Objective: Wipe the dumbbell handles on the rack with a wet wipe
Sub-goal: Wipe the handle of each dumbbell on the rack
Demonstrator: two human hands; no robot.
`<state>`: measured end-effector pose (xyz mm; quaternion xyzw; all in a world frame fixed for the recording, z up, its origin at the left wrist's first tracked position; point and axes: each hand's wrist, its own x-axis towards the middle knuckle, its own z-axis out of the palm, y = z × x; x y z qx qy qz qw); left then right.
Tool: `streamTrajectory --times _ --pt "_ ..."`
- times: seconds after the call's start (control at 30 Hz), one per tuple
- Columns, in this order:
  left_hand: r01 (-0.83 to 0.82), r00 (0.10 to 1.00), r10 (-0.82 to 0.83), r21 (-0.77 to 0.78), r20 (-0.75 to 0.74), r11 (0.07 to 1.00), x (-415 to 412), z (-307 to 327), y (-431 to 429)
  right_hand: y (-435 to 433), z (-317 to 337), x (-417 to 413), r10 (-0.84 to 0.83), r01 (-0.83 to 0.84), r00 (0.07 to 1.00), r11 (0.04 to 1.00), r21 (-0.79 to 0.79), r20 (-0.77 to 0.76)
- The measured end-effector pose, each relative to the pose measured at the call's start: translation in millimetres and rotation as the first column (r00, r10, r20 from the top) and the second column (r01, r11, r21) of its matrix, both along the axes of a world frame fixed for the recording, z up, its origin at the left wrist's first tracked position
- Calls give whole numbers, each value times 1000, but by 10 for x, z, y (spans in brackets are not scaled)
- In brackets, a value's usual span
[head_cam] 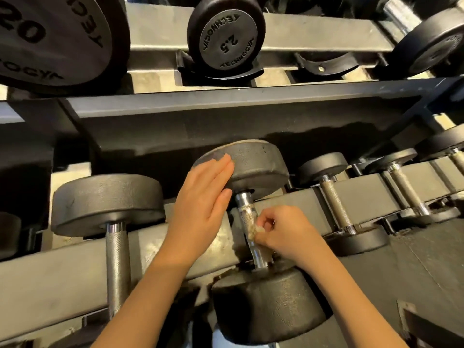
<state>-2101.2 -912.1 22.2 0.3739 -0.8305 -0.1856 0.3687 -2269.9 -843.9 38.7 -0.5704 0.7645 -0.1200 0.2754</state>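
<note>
A black dumbbell lies on the lower tier of the rack [200, 247], its knurled chrome handle [247, 212] running toward me. My left hand [203, 197] rests flat with straight fingers on the dumbbell's far head [253, 167]. My right hand [281, 231] pinches a small crumpled wet wipe [256, 231] and holds it against the handle's right side, about halfway along. The near head [266, 305] sits below my wrists.
Another dumbbell [110, 199] lies to the left. Several smaller ones, the nearest being a dumbbell [334, 197], line the rack to the right. On the upper tier stand a 2.5 dumbbell [226, 36] and a large 20 head [50, 38]. Dark floor [414, 259] lies at the right.
</note>
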Motion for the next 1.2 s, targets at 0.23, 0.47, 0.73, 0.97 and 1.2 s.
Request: streamTrajectory --times 0.23,0.47,0.73,0.97,1.2 --pt "-24 998 18 94 62 995 -5 86 37 17 100 27 -93 85 993 990 -110 -70" --pt "-79 961 -9 306 276 949 8 573 94 169 556 -25 -232 268 952 947 -176 201" --pt "-277 909 129 341 397 898 -134 1745 12 -206 1697 -407 -119 243 913 927 -286 391" --pt "-312 849 268 23 455 950 -127 2552 -422 -766 2327 -422 14 162 913 904 -395 407" --pt "-211 702 265 -162 661 964 242 2863 -1203 -1313 2603 -195 7 106 955 925 -364 296"
